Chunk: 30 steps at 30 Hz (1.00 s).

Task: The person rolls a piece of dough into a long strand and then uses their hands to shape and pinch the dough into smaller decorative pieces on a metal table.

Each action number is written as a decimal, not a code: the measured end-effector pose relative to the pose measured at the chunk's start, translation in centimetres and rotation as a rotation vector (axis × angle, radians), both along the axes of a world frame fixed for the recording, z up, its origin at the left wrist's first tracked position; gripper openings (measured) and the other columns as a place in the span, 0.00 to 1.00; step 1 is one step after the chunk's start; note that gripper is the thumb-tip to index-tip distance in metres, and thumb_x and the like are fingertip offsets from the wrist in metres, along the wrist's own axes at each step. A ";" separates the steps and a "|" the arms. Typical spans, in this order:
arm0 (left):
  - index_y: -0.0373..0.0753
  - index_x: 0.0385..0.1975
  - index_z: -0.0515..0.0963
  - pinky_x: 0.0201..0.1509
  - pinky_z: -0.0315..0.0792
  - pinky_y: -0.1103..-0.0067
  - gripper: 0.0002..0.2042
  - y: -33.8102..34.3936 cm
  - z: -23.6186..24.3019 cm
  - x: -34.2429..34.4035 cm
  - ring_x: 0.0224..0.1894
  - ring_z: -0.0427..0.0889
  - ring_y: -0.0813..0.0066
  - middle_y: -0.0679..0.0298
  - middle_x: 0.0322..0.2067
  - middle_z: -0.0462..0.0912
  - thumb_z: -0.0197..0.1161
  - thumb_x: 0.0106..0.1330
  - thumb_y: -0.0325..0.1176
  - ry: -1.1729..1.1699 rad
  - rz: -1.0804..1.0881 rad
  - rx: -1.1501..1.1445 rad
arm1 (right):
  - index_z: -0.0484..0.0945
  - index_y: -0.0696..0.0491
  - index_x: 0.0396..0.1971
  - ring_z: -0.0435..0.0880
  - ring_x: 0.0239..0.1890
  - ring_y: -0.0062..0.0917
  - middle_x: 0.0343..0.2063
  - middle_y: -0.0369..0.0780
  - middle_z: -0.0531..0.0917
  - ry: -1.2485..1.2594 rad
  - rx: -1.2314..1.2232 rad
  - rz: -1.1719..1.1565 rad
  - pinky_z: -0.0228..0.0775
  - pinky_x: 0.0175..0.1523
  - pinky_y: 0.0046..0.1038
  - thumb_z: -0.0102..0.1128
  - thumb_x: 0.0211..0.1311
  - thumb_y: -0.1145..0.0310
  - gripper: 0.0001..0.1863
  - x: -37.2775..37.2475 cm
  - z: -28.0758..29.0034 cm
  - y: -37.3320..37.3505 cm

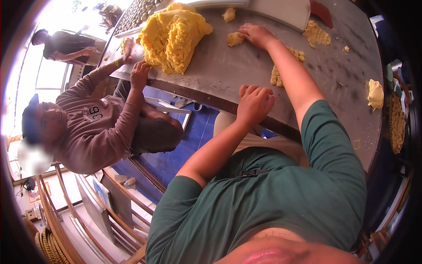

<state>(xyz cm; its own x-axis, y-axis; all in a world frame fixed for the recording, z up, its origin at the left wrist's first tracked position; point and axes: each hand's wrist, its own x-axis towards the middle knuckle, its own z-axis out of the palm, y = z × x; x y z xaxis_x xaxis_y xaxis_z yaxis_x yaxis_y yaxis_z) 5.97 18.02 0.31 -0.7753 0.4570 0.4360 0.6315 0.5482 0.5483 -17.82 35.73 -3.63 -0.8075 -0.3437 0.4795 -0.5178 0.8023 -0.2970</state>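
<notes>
On the metal table (209,61), my right hand (258,36) reaches across, its bent fingers gripping the edge of a small yellow dough lump (234,39). My left hand (256,103) is at the table's near edge with its fingers curled inward; whatever lies under them is hidden. Beneath and beside my right forearm sit small dough balls (276,77) in short rows, partly covered by the arm. A big, rough mound of yellow dough (171,42) stands to the left. Another little dough lump (228,15) lies farther back.
At the left, a seated co-worker (96,123) has both hands by the mound. A tray of small rounded pieces (136,17) is at the back left, a pale board (281,13) at the back. Flattened dough (316,33) and a dough piece (375,94) lie to the right.
</notes>
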 end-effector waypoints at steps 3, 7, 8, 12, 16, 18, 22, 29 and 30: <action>0.46 0.36 0.82 0.59 0.63 0.66 0.07 -0.5 -0.2 0.5 0.45 0.81 0.68 0.70 0.29 0.83 0.70 0.63 0.39 0.026 0.015 -0.012 | 0.82 0.50 0.52 0.79 0.59 0.39 0.53 0.41 0.84 -0.117 0.062 0.051 0.75 0.61 0.39 0.55 0.71 0.64 0.14 1.9 1.4 -0.8; 0.46 0.33 0.82 0.58 0.64 0.65 0.07 -1.4 -0.2 0.7 0.44 0.81 0.66 0.69 0.29 0.83 0.70 0.62 0.39 0.012 0.031 0.005 | 0.82 0.50 0.49 0.81 0.56 0.42 0.51 0.44 0.84 -0.145 0.078 -0.047 0.75 0.59 0.41 0.53 0.69 0.67 0.13 3.3 2.3 -2.1; 0.46 0.32 0.82 0.58 0.64 0.64 0.07 -0.8 0.2 0.3 0.44 0.80 0.65 0.67 0.28 0.83 0.70 0.61 0.40 0.017 -0.001 0.004 | 0.83 0.50 0.45 0.82 0.54 0.45 0.49 0.46 0.84 -0.096 0.022 -0.109 0.75 0.56 0.43 0.52 0.71 0.65 0.11 2.8 1.7 0.4; 0.47 0.28 0.80 0.59 0.65 0.64 0.07 0.1 -1.2 0.1 0.43 0.80 0.62 0.64 0.27 0.81 0.69 0.61 0.40 0.102 -0.001 -0.015 | 0.78 0.53 0.61 0.87 0.50 0.35 0.48 0.45 0.88 -0.008 -0.539 -0.230 0.77 0.56 0.33 0.61 0.72 0.65 0.20 6.8 3.3 4.3; 0.47 0.29 0.80 0.60 0.65 0.65 0.08 -2.2 -1.9 1.4 0.45 0.80 0.63 0.65 0.28 0.82 0.69 0.62 0.41 0.046 0.024 0.095 | 0.69 0.60 0.67 0.73 0.65 0.30 0.64 0.44 0.75 -0.169 -1.085 -0.101 0.64 0.69 0.32 0.50 0.80 0.62 0.24 19.2 6.3 5.8; 0.47 0.30 0.80 0.61 0.64 0.65 0.08 -2.2 -1.5 1.6 0.46 0.80 0.66 0.67 0.29 0.83 0.68 0.63 0.42 0.008 0.021 0.017 | 0.68 0.60 0.68 0.72 0.67 0.32 0.66 0.45 0.74 -0.036 -0.830 -0.307 0.60 0.72 0.34 0.47 0.81 0.58 0.26 25.2 5.0 8.8; 0.47 0.30 0.80 0.62 0.64 0.65 0.08 -1.3 -1.3 1.5 0.47 0.80 0.66 0.68 0.29 0.82 0.69 0.64 0.41 -0.009 -0.058 0.068 | 0.81 0.56 0.53 0.78 0.57 0.36 0.54 0.44 0.81 -0.432 -0.379 -0.503 0.70 0.62 0.37 0.57 0.75 0.65 0.15 34.2 1.0 8.1; 0.47 0.32 0.82 0.60 0.64 0.64 0.05 -3.5 -0.2 1.7 0.47 0.81 0.65 0.67 0.31 0.84 0.70 0.62 0.38 0.082 0.010 0.179 | 0.78 0.56 0.59 0.78 0.54 0.41 0.51 0.42 0.82 -0.095 0.155 -0.392 0.72 0.59 0.40 0.62 0.66 0.75 0.21 37.0 3.7 4.7; 0.47 0.32 0.82 0.59 0.65 0.65 0.05 -4.1 -0.2 2.0 0.46 0.81 0.64 0.67 0.32 0.85 0.71 0.61 0.37 0.027 0.021 0.170 | 0.78 0.56 0.59 0.78 0.54 0.41 0.51 0.42 0.82 -0.099 0.165 -0.409 0.72 0.59 0.40 0.62 0.66 0.75 0.21 37.8 3.8 4.9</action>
<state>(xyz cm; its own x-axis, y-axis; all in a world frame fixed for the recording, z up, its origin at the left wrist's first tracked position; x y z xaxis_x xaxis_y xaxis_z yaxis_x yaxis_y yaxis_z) 7.94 13.92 0.11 -0.7708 0.3585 0.5267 0.6367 0.4622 0.6172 19.95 40.63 0.14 -0.9321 -0.0519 0.3584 -0.1235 0.9759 -0.1800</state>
